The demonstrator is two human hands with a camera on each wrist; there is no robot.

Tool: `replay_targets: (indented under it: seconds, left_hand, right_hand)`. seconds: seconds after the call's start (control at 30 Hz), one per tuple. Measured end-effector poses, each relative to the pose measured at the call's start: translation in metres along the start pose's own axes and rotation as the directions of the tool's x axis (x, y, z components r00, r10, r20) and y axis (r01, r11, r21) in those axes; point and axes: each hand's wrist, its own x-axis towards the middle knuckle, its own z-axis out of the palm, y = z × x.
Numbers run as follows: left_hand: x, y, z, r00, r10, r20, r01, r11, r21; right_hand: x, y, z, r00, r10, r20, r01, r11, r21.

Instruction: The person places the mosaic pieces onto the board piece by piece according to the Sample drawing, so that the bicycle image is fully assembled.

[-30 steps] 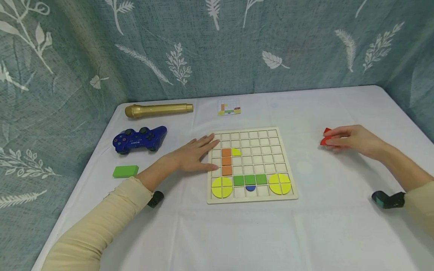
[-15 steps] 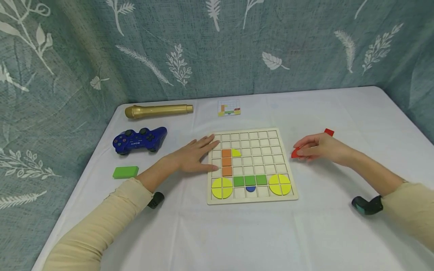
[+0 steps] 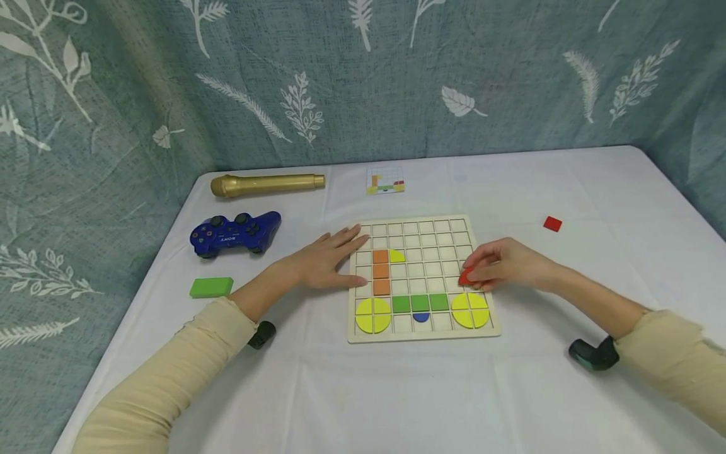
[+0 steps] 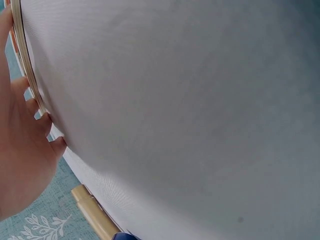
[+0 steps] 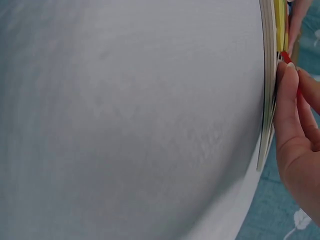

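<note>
A pale grid board point(image 3: 414, 334) lies mid-table, with yellow quarter-circle pieces point(image 3: 372, 315), orange squares point(image 3: 381, 271), green squares point(image 3: 419, 303) and a blue half-round piece point(image 3: 421, 317) set in its cells. My left hand point(image 3: 326, 260) rests with spread fingers on the board's left edge. Over the right side of the board, just above the right yellow circle, my right hand point(image 3: 505, 265) pinches a red piece point(image 3: 466, 276) with a curved edge, partly covered by the fingers. The right wrist view shows the red piece point(image 5: 286, 57) between thumb and fingers at the board.
A red square piece point(image 3: 553, 224) lies right of the board. Behind the board is a small pattern card point(image 3: 385, 181). To the left are a gold microphone point(image 3: 266, 185), a blue game controller point(image 3: 235, 234) and a green block point(image 3: 211, 287). A curtain hangs behind the table.
My right hand has carried the red piece leftward from the right of the table to the board, leaving a red square behind. The left hand has stayed in place.
</note>
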Motion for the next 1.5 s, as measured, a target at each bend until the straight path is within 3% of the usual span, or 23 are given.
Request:
replay_targets:
  seconds: [0.47, 0.67, 1.07, 1.3, 1.5]
  left_hand:
    - [0.0, 0.0, 0.0, 1.0, -0.005, 0.006, 0.005, 1.0, 0.005]
    - [0.0, 0.001, -0.001, 1.0, -0.015, 0.004, 0.015, 1.0, 0.004]
    - [0.0, 0.002, -0.001, 1.0, -0.019, 0.005, 0.019, 1.0, -0.012]
    - [0.0, 0.001, -0.001, 1.0, -0.02, 0.006, 0.02, 1.0, -0.013]
    - [-0.001, 0.002, -0.002, 1.0, -0.021, 0.012, 0.021, 1.0, -0.016]
  right_hand:
    - [0.007, -0.007, 0.013, 0.995, -0.096, -0.002, 0.094, 0.982, -0.161]
    - [0.006, -0.011, 0.013, 0.991, -0.134, 0.006, 0.133, 0.976, -0.175]
    - [0.006, -0.012, 0.014, 0.994, -0.098, -0.051, 0.09, 0.985, -0.151]
    - [0.007, -0.013, 0.013, 0.993, -0.121, -0.016, 0.118, 0.984, -0.132]
    - [0.009, -0.011, 0.012, 0.986, -0.143, 0.083, 0.151, 0.983, -0.107]
